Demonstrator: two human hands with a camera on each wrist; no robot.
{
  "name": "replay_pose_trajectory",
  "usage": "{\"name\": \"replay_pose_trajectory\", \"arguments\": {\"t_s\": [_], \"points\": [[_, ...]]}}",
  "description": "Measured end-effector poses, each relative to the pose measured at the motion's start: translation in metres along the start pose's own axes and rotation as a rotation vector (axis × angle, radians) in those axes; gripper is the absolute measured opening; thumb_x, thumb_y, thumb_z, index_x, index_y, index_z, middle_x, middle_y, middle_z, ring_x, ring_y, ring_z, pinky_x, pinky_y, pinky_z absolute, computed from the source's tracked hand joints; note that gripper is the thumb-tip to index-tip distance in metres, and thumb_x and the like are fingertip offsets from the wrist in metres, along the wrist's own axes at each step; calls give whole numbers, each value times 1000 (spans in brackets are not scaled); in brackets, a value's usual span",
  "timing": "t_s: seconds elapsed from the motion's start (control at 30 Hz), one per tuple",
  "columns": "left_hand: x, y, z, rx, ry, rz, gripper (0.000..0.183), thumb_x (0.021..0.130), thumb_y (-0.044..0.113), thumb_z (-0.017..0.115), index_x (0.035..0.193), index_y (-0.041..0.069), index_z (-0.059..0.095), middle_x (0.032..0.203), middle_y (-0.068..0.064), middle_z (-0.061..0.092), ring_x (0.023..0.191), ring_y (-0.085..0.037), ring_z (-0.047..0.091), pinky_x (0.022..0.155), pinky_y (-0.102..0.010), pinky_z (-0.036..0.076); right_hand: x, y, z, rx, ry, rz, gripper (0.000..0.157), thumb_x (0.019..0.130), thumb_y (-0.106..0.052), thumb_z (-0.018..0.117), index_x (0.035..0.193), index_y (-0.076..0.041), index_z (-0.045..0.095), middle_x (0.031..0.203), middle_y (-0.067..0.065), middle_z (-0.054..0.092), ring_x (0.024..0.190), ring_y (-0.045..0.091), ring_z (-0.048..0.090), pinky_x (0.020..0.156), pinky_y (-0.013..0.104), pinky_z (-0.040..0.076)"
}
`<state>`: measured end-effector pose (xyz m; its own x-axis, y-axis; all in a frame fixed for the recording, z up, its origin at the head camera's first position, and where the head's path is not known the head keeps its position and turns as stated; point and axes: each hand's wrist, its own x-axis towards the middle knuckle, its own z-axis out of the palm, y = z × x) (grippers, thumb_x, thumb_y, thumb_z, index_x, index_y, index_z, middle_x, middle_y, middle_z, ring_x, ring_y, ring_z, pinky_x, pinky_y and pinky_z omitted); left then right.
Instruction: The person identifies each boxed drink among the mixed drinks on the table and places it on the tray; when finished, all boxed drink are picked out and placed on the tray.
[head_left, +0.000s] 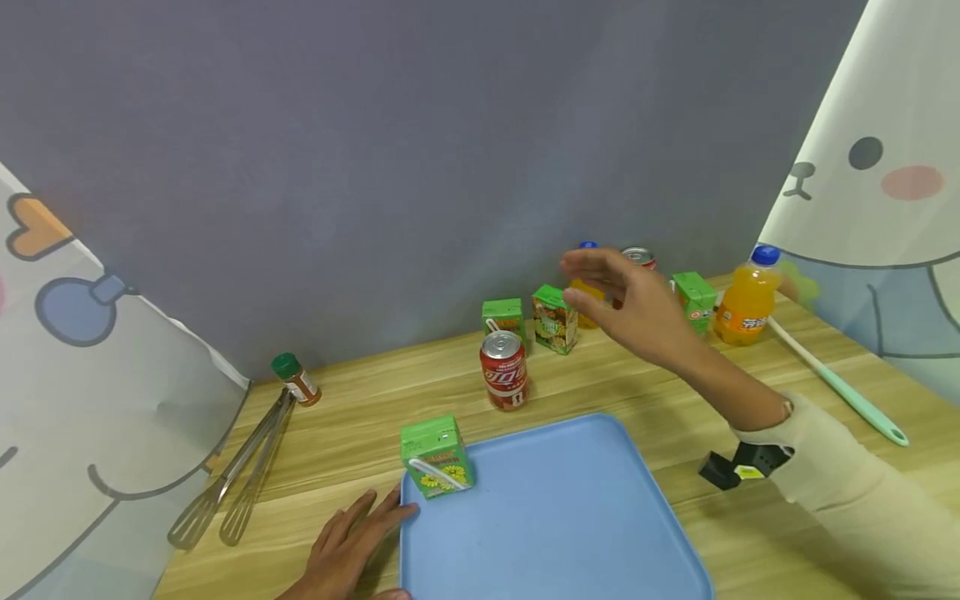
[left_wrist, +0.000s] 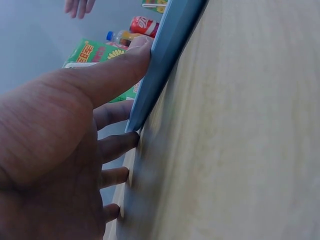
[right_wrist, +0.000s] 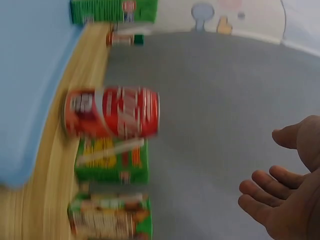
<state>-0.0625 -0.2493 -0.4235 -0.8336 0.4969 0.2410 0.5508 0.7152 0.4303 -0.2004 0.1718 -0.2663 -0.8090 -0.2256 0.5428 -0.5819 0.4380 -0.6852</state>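
Note:
At the lower left, my left hand rests at the blue tray's left edge. Its thumb and fingertips touch the tray rim and the tabletop, the fingers extended. A green drink carton with a white straw stands on the tray's far left corner. My right hand is raised above the table beyond the blue tray, holding nothing, its fingers apart from the thumb. In the right wrist view, a red soda can stands between the tray and more cartons, away from that hand.
Behind the can are a green carton and a nut-patterned carton. An orange soda bottle, another carton and a green-handled utensil lie right. Tongs and a spice jar are left.

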Motion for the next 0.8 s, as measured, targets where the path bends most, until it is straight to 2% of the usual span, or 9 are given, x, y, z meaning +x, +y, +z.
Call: {"name": "replay_pose_trajectory", "arguments": {"t_s": [0.1,0.23,0.33,0.5,0.6,0.8], "points": [[-1,1,0,8,0,-7,77,80,48,77,149,37,45,155,-8,44,130,-55,39,90,-77,24,2,14,-16,-21,-2,82,52,98,-36,67,143,-14,53,140,4,58,131,21,54,103,34,48],[-1,1,-1,10,-8,-12,77,80,49,77,150,38,44,156,-7,43,131,-55,38,90,-77,23,1,33,-37,-102,-14,180,61,97,-44,65,148,-15,47,147,10,52,136,33,48,108,53,42],[-1,2,-2,3,-14,-12,78,80,49,77,150,38,44,156,-7,43,132,-55,37,90,-77,22,-2,47,-51,-156,2,221,65,98,-45,64,150,-11,44,150,15,48,139,42,42,110,61,35],[0,2,-3,-15,-29,-9,77,82,49,76,150,36,44,156,-9,42,132,-57,36,91,-78,20,-8,70,-69,-206,87,269,67,101,-41,61,152,-3,40,150,24,45,139,47,37,109,65,31],[1,3,-6,-34,-43,-16,76,83,48,76,151,35,44,157,-11,41,133,-58,34,90,-81,18,-12,82,-78,-258,135,316,70,101,-44,58,153,-2,37,151,27,43,138,51,37,108,68,30],[2,3,-6,-56,-65,-21,77,84,49,76,151,35,43,157,-13,40,133,-60,32,90,-84,16,-21,108,-88,-330,127,381,78,101,-43,57,157,2,25,155,34,29,137,59,29,103,74,28]]}}
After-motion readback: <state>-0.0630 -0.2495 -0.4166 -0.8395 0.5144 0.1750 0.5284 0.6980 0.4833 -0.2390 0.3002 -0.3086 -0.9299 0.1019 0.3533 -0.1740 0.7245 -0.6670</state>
